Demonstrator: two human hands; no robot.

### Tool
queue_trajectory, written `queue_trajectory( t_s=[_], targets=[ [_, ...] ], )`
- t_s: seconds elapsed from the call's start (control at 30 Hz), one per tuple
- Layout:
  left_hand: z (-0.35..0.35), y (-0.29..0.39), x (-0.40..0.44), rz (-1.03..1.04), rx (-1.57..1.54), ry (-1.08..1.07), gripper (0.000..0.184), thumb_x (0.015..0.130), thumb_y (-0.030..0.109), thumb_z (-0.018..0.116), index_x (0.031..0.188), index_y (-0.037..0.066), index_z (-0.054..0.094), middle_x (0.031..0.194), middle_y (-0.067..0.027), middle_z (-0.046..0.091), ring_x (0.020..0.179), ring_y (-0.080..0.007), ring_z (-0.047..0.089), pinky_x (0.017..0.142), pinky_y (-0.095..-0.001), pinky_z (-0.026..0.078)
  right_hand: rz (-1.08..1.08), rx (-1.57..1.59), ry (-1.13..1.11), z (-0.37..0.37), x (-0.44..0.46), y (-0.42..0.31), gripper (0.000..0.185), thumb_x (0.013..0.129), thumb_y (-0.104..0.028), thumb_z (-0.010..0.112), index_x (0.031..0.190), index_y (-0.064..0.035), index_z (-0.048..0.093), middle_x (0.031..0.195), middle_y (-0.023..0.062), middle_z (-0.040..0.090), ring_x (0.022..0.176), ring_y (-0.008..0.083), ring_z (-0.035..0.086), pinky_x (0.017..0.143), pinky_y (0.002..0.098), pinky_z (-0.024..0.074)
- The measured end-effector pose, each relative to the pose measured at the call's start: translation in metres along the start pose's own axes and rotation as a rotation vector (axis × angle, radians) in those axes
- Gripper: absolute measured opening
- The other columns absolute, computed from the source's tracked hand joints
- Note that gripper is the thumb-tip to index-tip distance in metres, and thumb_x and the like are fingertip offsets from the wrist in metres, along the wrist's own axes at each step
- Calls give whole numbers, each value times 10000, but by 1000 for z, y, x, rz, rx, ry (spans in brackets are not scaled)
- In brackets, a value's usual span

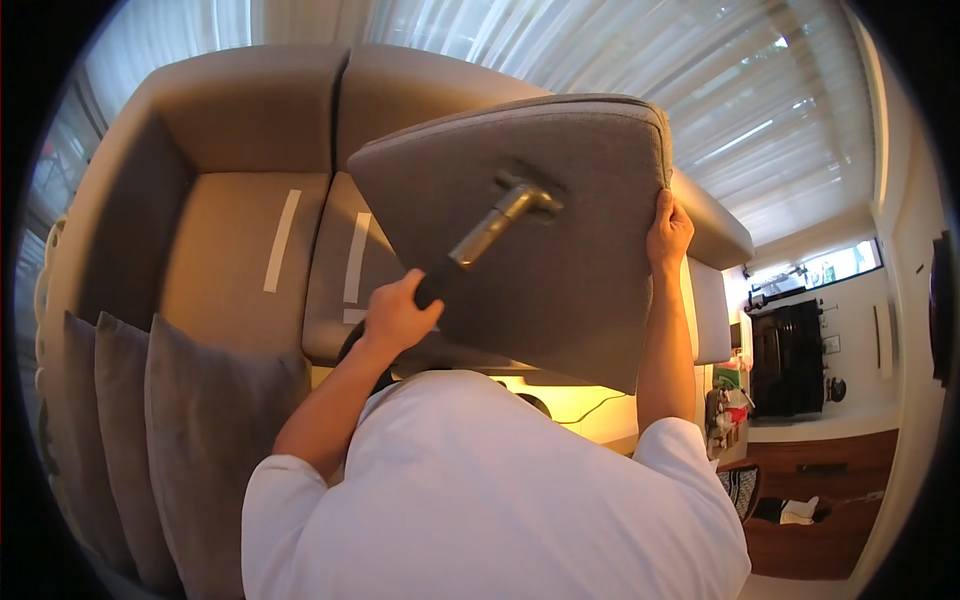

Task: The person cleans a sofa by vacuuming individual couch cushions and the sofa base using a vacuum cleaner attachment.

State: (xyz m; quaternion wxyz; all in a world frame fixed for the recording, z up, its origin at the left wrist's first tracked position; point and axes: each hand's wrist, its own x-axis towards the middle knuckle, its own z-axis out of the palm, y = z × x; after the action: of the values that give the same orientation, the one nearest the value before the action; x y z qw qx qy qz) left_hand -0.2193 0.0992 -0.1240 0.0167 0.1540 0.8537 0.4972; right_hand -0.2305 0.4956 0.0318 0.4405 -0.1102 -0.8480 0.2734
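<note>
My left hand (pixel 398 318) is closed round the black handle of a vacuum cleaner wand (pixel 490 228). The wand's nozzle (pixel 532 196) rests against the broad face of a grey seat cushion (pixel 560 270). That cushion stands tilted up in front of me, and my right hand (pixel 668 232) grips its right edge, with the thumb near the upper corner. Behind it the grey sofa (pixel 240 125) shows its bare seat base (pixel 232 240), where white strips (pixel 283 240) are attached. My forearm and body hide the lower part of the hose.
Several grey cushions (pixel 215 430) lean at the lower left of the sofa. Sheer curtains (pixel 700 90) hang behind the backrest. A cable (pixel 595 408) lies on the lit floor below the cushion. To the right are a television (pixel 788 358) and a wooden cabinet (pixel 830 500).
</note>
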Motion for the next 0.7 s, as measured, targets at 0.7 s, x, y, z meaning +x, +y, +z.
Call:
queue_trajectory(
  t_s=[0.7],
  targets=[
    [-31,4,16,-203,-111,-172,466,748,257,700,1131,-3,657,754,-264,650,770,-401,682,704,-416,535,26,-17,-30,6,8,-3,559,996,-478,590,728,11,562,595,-20,401,604,86,378,535,314,345]
  ],
)
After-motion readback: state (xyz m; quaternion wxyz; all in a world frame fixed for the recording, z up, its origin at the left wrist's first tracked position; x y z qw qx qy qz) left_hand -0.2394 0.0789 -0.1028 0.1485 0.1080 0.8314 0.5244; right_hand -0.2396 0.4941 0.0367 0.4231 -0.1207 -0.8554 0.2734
